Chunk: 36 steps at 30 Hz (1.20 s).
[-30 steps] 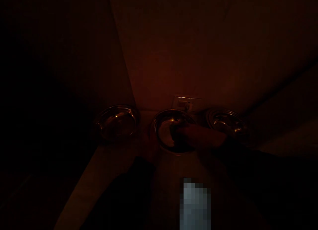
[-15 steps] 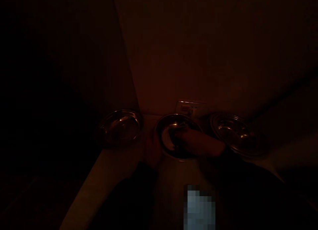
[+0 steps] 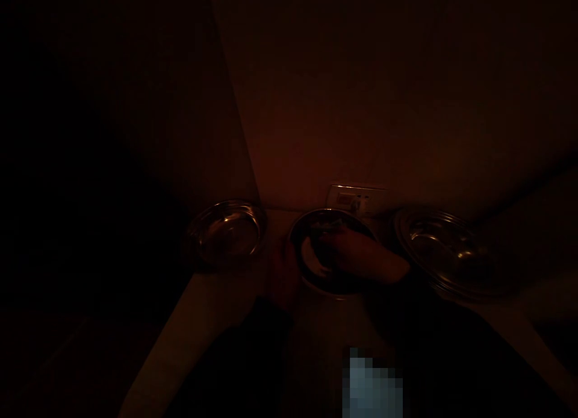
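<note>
The room is very dim. My right hand [image 3: 361,255] reaches in from the right and rests inside a round steel bowl [image 3: 332,279], its fingers over the far side of the hollow. Whether it holds anything is hidden by the dark. A pale patch [image 3: 313,258] lies in the bowl beside those fingers, either residue or a reflection. My left hand [image 3: 282,276] is a dark shape against the bowl's left rim, with its fingers not distinguishable.
Steel dishes stand on either side, one at left [image 3: 226,234] and one at right [image 3: 447,252], on a pale counter [image 3: 194,309]. Behind them rises a wall [image 3: 361,105] with a socket plate [image 3: 356,198]. A pixelated pale blur [image 3: 372,388] covers the bottom edge.
The whole scene has shifted slightly right in view and grown darker. My left hand shows more clearly at the bowl's rim, and my right hand's fingers have shifted inside the bowl.
</note>
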Tool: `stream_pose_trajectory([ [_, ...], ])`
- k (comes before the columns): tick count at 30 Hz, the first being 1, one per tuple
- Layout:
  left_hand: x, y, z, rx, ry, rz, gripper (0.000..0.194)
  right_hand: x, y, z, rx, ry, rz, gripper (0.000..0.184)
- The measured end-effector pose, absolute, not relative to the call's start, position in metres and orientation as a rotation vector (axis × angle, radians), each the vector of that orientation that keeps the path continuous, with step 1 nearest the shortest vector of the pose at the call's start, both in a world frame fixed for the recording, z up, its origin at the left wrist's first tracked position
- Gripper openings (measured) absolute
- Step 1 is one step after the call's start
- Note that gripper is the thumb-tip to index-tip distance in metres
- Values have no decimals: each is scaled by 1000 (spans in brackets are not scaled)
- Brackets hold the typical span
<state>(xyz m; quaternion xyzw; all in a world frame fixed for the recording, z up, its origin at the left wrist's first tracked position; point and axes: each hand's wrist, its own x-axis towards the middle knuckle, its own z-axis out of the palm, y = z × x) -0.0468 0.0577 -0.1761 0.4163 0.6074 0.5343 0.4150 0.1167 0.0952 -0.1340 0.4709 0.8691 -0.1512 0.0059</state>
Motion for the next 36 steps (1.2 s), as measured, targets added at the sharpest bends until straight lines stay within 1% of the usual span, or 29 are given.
stream_pose_trajectory([
  [5, -49, 66, -177, 1000, 1492, 1296, 28, 119, 95, -132, 1480, 2728, -487, 39],
  [11, -48, 64, -180, 1102, 1509, 1321, 27, 116, 93, -130, 1462, 2742, -492, 41],
  [17, -51, 64, -181, 1116, 1478, 1320, 28, 113, 88, -124, 1333, 2777, -544, 39],
  [22, -53, 65, -182, 1141, 1521, 1337, 27, 108, 82, -121, 1237, 2808, -547, 40],
  [29, -51, 65, -179, 1115, 1512, 1322, 32, 102, 83, -131, 1317, 2837, -498, 35],
  [36, -51, 66, -179, 1106, 1509, 1351, 30, 103, 90, -139, 1341, 2885, -524, 33],
])
